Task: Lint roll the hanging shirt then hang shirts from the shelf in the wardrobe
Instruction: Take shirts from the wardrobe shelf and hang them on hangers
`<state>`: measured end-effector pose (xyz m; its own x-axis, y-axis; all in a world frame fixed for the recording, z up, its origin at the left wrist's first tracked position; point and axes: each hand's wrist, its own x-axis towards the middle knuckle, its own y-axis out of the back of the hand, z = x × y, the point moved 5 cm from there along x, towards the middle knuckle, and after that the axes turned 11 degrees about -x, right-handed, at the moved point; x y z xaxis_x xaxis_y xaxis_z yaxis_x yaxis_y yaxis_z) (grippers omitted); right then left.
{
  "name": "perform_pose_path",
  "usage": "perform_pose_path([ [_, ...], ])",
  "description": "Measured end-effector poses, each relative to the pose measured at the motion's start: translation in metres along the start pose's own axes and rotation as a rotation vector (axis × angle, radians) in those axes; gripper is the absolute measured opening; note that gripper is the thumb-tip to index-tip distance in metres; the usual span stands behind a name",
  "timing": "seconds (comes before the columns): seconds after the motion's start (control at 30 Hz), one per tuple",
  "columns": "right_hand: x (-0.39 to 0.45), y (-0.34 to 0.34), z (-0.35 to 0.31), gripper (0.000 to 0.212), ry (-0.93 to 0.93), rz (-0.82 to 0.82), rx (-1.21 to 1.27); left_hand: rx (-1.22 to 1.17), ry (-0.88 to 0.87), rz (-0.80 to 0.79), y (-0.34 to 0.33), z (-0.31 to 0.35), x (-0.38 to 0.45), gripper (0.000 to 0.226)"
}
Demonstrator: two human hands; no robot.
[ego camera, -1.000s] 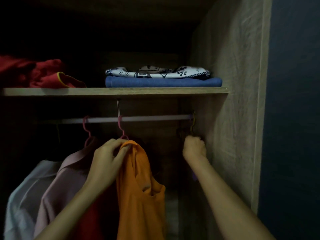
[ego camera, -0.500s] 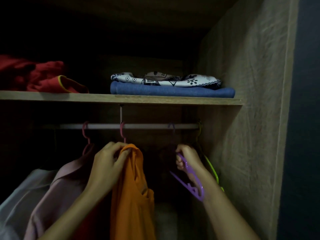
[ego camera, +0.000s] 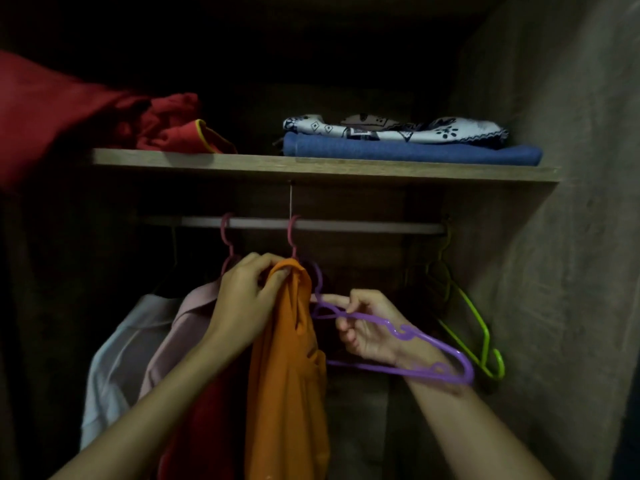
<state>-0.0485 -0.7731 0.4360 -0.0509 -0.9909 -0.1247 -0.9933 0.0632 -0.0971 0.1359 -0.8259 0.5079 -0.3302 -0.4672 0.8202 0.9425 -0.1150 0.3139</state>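
Note:
An orange shirt (ego camera: 284, 368) hangs below the rail (ego camera: 346, 226), bunched at its top where my left hand (ego camera: 242, 303) pinches the fabric. My right hand (ego camera: 367, 327) grips a purple plastic hanger (ego camera: 408, 336) near its neck, off the rail, with its hook up against the orange shirt's collar. On the wooden shelf (ego camera: 311, 168) above lie a folded blue shirt (ego camera: 408, 152) with a white patterned shirt (ego camera: 391, 129) on top, and crumpled red clothes (ego camera: 166, 126) to the left.
A pale pink shirt (ego camera: 180, 327) and a light blue-white one (ego camera: 117, 355) hang left of my hand on pink hangers. A bare lime-green hanger (ego camera: 478, 327) hangs at the rail's right end by the wardrobe's side wall (ego camera: 554, 271). The interior is dim.
My right hand took the purple hanger off the rail's right end and carried it left to the orange shirt. My left hand kept its hold on the shirt's top.

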Motion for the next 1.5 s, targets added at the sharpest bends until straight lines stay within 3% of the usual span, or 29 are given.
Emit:
perform_pose_path([
  [0.17, -0.013, -0.025, -0.006, 0.021, 0.052, 0.060, -0.208, 0.023, -0.019, -0.014, 0.008, 0.000, -0.002, 0.015],
  [0.3, -0.028, -0.019, -0.020, 0.035, 0.180, 0.286, -0.611, 0.033, -0.032, -0.001, 0.015, -0.001, -0.004, 0.015],
  [0.43, -0.040, -0.016, -0.031, 0.033, 0.349, 0.482, -0.901, 0.039, -0.045, 0.014, 0.024, -0.003, -0.007, 0.013],
  [0.67, -0.036, -0.043, -0.008, 0.018, 0.259, 0.213, -0.625, 0.039, -0.068, -0.041, 0.033, -0.005, -0.013, 0.011],
  [0.73, -0.036, -0.041, -0.009, 0.024, 0.312, 0.292, -0.793, 0.043, -0.071, -0.046, 0.039, -0.004, -0.013, 0.011],
  [0.83, -0.045, -0.033, -0.022, 0.031, 0.399, 0.512, -1.238, 0.008, -0.036, -0.081, 0.053, -0.004, -0.014, 0.011],
  [0.9, -0.052, -0.030, -0.032, 0.028, 0.486, 0.567, -1.316, -0.015, 0.018, -0.158, 0.061, -0.009, -0.014, 0.012],
  [1.0, -0.052, -0.029, -0.035, 0.038, 0.546, 0.497, -1.080, -0.085, 0.109, -0.269, 0.067, -0.022, -0.019, 0.014],
  [1.13, -0.050, -0.024, -0.033, 0.042, 0.616, 0.753, -0.510, -0.213, 0.137, -0.309, 0.064, -0.026, -0.033, 0.013],
  [1.2, -0.047, -0.028, -0.026, 0.038, 0.583, 0.803, -0.169, -0.270, 0.166, -0.374, 0.058, -0.028, -0.040, 0.024],
  [1.33, -0.037, -0.052, -0.020, 0.033, 0.492, 0.587, 0.568, -0.302, 0.214, -0.483, 0.048, -0.026, -0.051, 0.031],
  [1.4, -0.032, -0.064, -0.023, 0.033, 0.507, 0.538, 0.749, -0.344, 0.224, -0.481, 0.043, -0.023, -0.055, 0.024],
  [1.5, -0.027, -0.083, -0.024, 0.035, 0.507, 0.583, 0.816, -0.386, 0.231, -0.496, 0.040, -0.020, -0.060, 0.020],
])
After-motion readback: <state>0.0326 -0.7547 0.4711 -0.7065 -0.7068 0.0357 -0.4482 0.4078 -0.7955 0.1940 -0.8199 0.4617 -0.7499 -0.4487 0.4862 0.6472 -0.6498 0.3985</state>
